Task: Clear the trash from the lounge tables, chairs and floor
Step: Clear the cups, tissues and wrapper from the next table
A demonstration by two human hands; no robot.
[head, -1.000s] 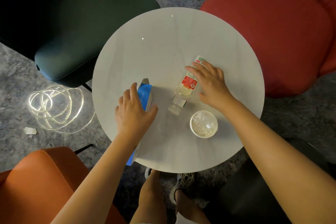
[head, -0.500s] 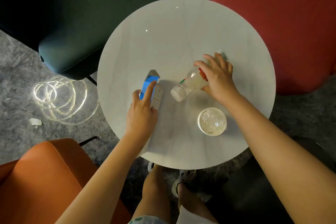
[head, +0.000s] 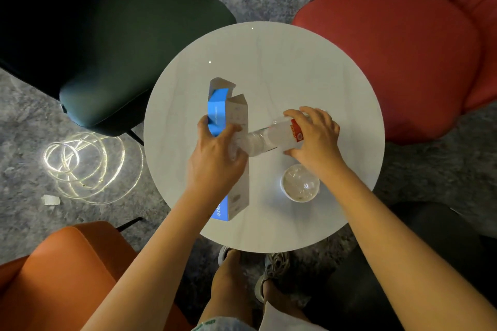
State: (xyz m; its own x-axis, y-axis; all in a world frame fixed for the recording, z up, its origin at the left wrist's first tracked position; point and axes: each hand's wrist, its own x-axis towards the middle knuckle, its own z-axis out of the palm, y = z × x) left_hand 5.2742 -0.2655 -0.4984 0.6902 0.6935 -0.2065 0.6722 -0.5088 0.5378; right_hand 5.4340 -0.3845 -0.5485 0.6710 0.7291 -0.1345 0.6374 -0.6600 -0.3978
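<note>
Around the round pale desk (head: 269,62) stand a dark green chair (head: 134,48) at 10 o'clock, a red chair (head: 390,62) at 2 and an orange chair (head: 67,263) at 7; a glowing coiled light strip (head: 86,166) lies on the grey carpet (head: 27,115) at 9. Mid-desk, the left grip (head: 215,158) clasps a blue-and-white cardboard box (head: 236,115), top flaps open. The right grip (head: 314,140) grasps a clear red-labelled plastic bottle (head: 269,137), held sideways, neck toward the box. At 5 a white paper cup (head: 300,183) holds crumpled clear plastic.
</note>
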